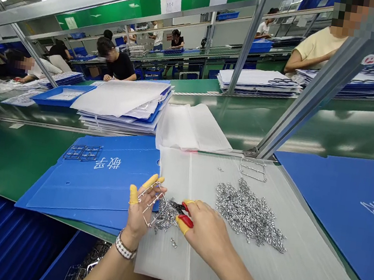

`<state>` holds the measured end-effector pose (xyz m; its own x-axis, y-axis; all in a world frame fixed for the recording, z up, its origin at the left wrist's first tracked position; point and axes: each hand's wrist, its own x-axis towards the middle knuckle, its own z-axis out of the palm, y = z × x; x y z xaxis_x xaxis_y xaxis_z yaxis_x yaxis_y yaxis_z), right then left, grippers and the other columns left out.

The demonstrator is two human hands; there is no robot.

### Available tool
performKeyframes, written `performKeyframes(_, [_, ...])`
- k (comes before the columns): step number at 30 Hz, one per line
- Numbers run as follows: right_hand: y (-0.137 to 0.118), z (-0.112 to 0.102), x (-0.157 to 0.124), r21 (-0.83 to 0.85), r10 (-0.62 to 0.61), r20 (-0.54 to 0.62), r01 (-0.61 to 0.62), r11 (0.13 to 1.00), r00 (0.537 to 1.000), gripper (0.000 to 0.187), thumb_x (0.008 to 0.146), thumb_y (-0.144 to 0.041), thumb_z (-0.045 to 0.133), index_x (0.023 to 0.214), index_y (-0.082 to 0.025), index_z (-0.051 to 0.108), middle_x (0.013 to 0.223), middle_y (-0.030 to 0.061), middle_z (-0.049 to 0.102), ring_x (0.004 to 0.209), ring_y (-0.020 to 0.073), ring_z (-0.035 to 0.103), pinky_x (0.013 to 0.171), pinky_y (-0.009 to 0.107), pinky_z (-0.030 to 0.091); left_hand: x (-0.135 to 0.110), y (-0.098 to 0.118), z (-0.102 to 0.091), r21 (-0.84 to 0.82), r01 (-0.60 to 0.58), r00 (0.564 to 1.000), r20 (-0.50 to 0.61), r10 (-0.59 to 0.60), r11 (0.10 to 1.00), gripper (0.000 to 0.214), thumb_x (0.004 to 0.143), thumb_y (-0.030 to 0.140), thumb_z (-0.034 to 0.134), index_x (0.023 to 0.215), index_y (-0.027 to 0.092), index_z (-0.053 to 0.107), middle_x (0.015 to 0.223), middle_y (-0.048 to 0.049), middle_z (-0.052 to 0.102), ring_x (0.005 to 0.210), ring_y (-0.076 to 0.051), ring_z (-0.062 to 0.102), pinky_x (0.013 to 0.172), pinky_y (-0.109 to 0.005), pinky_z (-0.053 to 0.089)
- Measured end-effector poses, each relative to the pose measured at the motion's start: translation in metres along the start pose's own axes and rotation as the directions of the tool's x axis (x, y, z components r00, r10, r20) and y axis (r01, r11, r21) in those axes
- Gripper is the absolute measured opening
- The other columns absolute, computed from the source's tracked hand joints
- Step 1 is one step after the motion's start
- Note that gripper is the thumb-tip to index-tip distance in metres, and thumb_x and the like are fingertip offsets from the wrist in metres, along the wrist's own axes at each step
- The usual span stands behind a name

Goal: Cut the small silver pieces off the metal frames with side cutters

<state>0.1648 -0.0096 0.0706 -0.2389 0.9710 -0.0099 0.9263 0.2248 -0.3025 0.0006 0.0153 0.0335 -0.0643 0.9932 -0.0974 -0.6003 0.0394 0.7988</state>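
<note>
My left hand (142, 212), with yellow finger cots on the thumb and some fingers, holds up a thin metallic frame (153, 209) with crossbars. My right hand (205, 230) grips red-handled cutting pliers (186, 215), their dark jaws pointing left beside the frame. Whether the jaws touch the frame I cannot tell. Below them lies a small heap of shiny little metal parts (167, 218) on a whitish sheet (187, 260). A larger pile of such parts (249, 213) spreads to the right. Another rectangular frame (253, 169) lies at the sheet's far edge.
Blue boards (90, 182) lie at left with dark frames (82, 152) on top; another blue board (349, 200) is at right. A metal post (302, 110) slants up at right. Paper-covered stacks (125, 103) stand behind. Several people work beyond. A blue bin (62, 257) sits below left.
</note>
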Motion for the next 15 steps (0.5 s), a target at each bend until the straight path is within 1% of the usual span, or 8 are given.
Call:
performKeyframes(3, [0.01, 0.003, 0.0, 0.111, 0.032, -0.007, -0.031, 0.993, 0.999, 0.026, 0.082, -0.03, 0.05, 0.103, -0.019, 0.059, 0.092, 0.0054, 0.066, 0.087, 0.0209, 0.061, 0.073, 0.03, 0.043, -0.005, 0.019, -0.015, -0.012, 0.024, 0.999, 0.039, -0.023, 1.0, 0.065, 0.084, 0.062, 0.031, 0.114, 0.014, 0.063, 0.12, -0.0165, 0.061, 0.099, -0.029, 0.061, 0.095, -0.046, 0.04])
performKeyframes(5, [0.014, 0.007, -0.001, 0.176, 0.028, 0.006, -0.029, 0.984, 1.0, 0.025, 0.082, -0.03, 0.048, 0.102, -0.021, 0.058, 0.092, 0.0044, 0.066, 0.087, 0.02, 0.061, 0.073, 0.029, 0.044, -0.014, 0.038, -0.037, -0.012, 0.019, 0.999, 0.036, -0.018, 1.0, 0.061, 0.086, 0.057, 0.032, 0.114, 0.013, 0.063, 0.121, -0.0166, 0.06, 0.101, -0.031, 0.06, 0.098, -0.05, 0.038])
performKeyframes(7, [0.018, 0.012, -0.001, 0.227, 0.01, 0.03, -0.016, 0.974, 0.999, 0.025, 0.082, -0.031, 0.045, 0.102, -0.023, 0.058, 0.093, 0.0039, 0.067, 0.087, 0.0199, 0.062, 0.073, 0.029, 0.045, -0.03, 0.06, -0.069, 0.021, 0.005, 1.0, -0.006, -0.005, 1.0, 0.054, 0.086, 0.05, 0.036, 0.115, 0.013, 0.063, 0.123, -0.0162, 0.059, 0.105, -0.033, 0.059, 0.1, -0.052, 0.035])
performKeyframes(9, [0.023, 0.018, -0.002, 0.272, -0.014, 0.061, -0.003, 0.962, 0.998, 0.026, 0.083, -0.035, 0.043, 0.102, -0.024, 0.058, 0.096, 0.0039, 0.068, 0.087, 0.0206, 0.063, 0.073, 0.029, 0.047, -0.052, 0.084, -0.107, 0.083, -0.005, 0.998, -0.067, 0.011, 0.997, 0.048, 0.084, 0.044, 0.043, 0.116, 0.012, 0.062, 0.124, -0.0164, 0.059, 0.107, -0.035, 0.057, 0.102, -0.053, 0.033])
performKeyframes(11, [0.029, 0.025, 0.001, 0.308, -0.014, 0.094, -0.015, 0.951, 0.996, 0.03, 0.083, -0.042, 0.043, 0.103, -0.026, 0.058, 0.1, 0.004, 0.068, 0.089, 0.0215, 0.064, 0.073, 0.03, 0.048, -0.077, 0.108, -0.144, 0.161, -0.018, 0.991, -0.129, 0.039, 0.987, 0.049, 0.081, 0.043, 0.048, 0.116, 0.012, 0.063, 0.123, -0.017, 0.059, 0.11, -0.037, 0.055, 0.103, -0.054, 0.032])
performKeyframes(13, [0.036, 0.033, 0.007, 0.339, -0.005, 0.13, -0.04, 0.94, 0.991, 0.033, 0.08, -0.048, 0.045, 0.103, -0.028, 0.057, 0.104, 0.0036, 0.067, 0.09, 0.022, 0.064, 0.074, 0.03, 0.05, -0.099, 0.129, -0.175, 0.284, -0.023, 0.977, -0.196, 0.082, 0.959, 0.047, 0.08, 0.042, 0.052, 0.114, 0.012, 0.064, 0.123, -0.016, 0.06, 0.118, -0.036, 0.049, 0.105, -0.051, 0.03])
performKeyframes(14, [0.039, 0.037, 0.011, 0.347, 0.004, 0.141, -0.053, 0.936, 0.99, 0.034, 0.078, -0.05, 0.046, 0.102, -0.029, 0.058, 0.105, 0.0039, 0.067, 0.09, 0.0225, 0.064, 0.074, 0.031, 0.05, -0.106, 0.139, -0.188, 0.366, -0.023, 0.966, -0.232, 0.116, 0.93, 0.046, 0.08, 0.042, 0.052, 0.114, 0.013, 0.064, 0.124, -0.0153, 0.059, 0.121, -0.035, 0.047, 0.106, -0.049, 0.029])
performKeyframes(15, [0.04, 0.042, 0.015, 0.36, -0.003, 0.155, -0.054, 0.931, 0.988, 0.036, 0.077, -0.052, 0.047, 0.103, -0.03, 0.058, 0.107, 0.0039, 0.067, 0.093, 0.023, 0.064, 0.076, 0.031, 0.05, -0.109, 0.148, -0.199, 0.479, -0.024, 0.951, -0.26, 0.168, 0.877, 0.044, 0.081, 0.042, 0.052, 0.113, 0.014, 0.065, 0.124, -0.0145, 0.06, 0.122, -0.034, 0.046, 0.106, -0.048, 0.03])
